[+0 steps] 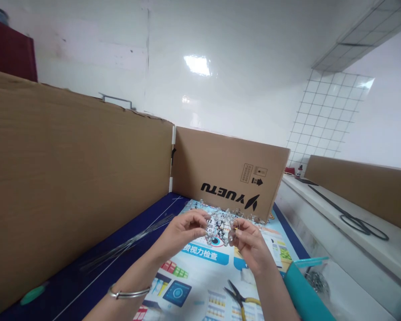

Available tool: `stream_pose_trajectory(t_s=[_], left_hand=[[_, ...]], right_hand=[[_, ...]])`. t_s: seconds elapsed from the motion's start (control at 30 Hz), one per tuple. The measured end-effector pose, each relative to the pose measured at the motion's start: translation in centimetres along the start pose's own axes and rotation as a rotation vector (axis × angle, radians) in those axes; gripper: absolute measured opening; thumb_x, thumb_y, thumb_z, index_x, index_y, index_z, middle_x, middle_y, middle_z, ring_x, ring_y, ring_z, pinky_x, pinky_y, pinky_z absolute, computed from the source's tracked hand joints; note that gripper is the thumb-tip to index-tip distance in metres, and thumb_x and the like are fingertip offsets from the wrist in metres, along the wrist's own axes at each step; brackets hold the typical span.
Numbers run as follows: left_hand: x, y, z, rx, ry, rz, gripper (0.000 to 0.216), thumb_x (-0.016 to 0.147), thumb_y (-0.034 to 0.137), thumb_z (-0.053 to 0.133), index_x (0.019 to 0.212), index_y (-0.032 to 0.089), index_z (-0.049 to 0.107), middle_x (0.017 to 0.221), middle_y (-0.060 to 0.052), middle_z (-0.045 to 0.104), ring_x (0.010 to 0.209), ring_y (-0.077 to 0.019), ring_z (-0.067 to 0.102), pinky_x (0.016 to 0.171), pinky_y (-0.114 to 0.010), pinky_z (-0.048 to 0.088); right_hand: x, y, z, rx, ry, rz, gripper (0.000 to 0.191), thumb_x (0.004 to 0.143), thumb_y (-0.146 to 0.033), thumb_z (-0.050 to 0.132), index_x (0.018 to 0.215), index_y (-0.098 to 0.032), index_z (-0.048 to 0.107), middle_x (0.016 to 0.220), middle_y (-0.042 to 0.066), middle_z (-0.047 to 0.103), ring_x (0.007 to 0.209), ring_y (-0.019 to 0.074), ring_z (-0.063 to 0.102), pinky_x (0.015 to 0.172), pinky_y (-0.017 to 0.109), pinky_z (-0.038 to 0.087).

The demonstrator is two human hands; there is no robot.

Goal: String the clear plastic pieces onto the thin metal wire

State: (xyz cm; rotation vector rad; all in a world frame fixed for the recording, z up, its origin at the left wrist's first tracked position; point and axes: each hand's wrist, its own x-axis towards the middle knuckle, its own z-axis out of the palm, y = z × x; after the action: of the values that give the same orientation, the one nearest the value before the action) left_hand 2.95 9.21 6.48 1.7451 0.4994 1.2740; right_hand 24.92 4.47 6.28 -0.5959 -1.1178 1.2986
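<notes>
My left hand point(188, 227) and my right hand point(250, 245) are raised over the table, each with thumb and fingers pinched together. A cluster of clear, glassy bead-like pieces on thin wire point(218, 223) stretches between them, with an end in each hand. Its finer make-up is too small to tell, and more shiny bits behind it blend into the picture. Below my right hand lies a pair of pliers point(238, 298) with yellow handles, its jaws apart. The printed mat point(200, 276) under everything shows pictures and white lettering.
Cardboard walls stand at the left point(76, 178) and the back point(217, 165). Thin straight wires point(130, 245) lie on the dark blue cloth. To the right are a teal roll-like object point(304, 292) and a coil of wire point(317, 283). A black cable point(357, 223) rests on the white ledge.
</notes>
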Motion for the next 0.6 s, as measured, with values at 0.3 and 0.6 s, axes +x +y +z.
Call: stream_pose_trajectory(t_s=[0.3, 0.6], left_hand=[[-0.1, -0.8, 1.8, 0.142, 0.012, 0.019, 0.004, 0.071, 0.014, 0.066, 0.074, 0.017, 0.065, 0.100, -0.008, 0.062, 0.098, -0.0211, 0.056, 0.084, -0.035, 0.044], [0.0, -1.1, 1.9, 0.164, 0.003, 0.051, 0.001, 0.074, 0.017, 0.064, 0.076, 0.017, 0.064, 0.099, -0.008, 0.060, 0.097, -0.0203, 0.054, 0.084, -0.033, 0.043]], right_hand=[[0.4, 1.6, 0.8, 0.061, 0.008, 0.036, 0.016, 0.067, -0.019, 0.069, 0.080, -0.018, 0.059, 0.072, -0.001, 0.058, 0.062, 0.0125, 0.055, 0.058, 0.025, 0.044], [0.5, 2.4, 0.6, 0.083, 0.009, 0.032, 0.014, 0.073, -0.024, 0.066, 0.083, -0.018, 0.058, 0.073, 0.000, 0.056, 0.065, 0.0122, 0.053, 0.059, 0.024, 0.044]])
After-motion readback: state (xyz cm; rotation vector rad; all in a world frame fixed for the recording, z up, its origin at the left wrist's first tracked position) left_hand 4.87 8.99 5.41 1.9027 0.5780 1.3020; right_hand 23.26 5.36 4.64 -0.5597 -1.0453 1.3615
